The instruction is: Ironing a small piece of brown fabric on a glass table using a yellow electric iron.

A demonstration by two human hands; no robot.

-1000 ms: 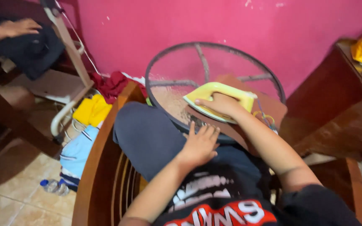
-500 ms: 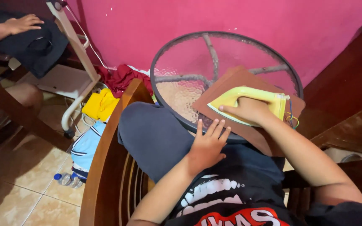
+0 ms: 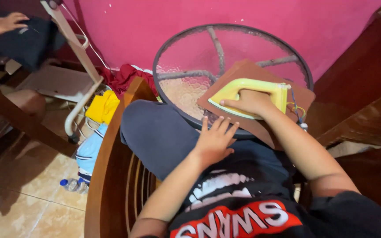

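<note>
Gripping the yellow iron by its handle, your right hand holds it on the brown board over the glass table. Left hand lies open, flat on your lap, just beside. Risk: loose wires behind your wrist may snag.

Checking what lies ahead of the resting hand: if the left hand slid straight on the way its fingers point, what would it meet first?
The left hand lies flat on the dark garment, fingers toward the round glass table. Straight on, it would likely meet the table's dark rim first, then the brown board under the yellow iron; depth is unclear.
</note>
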